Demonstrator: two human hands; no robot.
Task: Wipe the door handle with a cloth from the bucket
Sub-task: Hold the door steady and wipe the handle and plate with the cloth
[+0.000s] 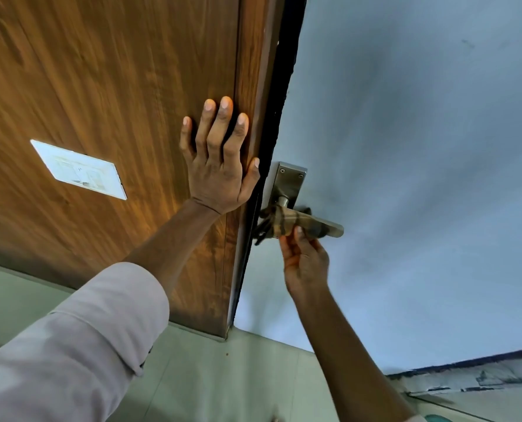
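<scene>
A pale sleeve (pixel 80 339) leads up to the left hand (pixel 220 166), which lies flat with fingers spread on the wooden door (pixel 101 71). Just beside the door's edge, the right hand (pixel 305 260) squeezes a striped cloth (pixel 287 223) around the metal door handle (pixel 333 230).

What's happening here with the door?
A person is cleaning a door handle. The left hand lies flat against the wooden door near its edge, fingers spread, bracing it. The right hand holds a cloth wrapped around the metal lever, gripping it from below. The tip of the lever and the metal plate above it show bare. No bucket is in view.
</scene>
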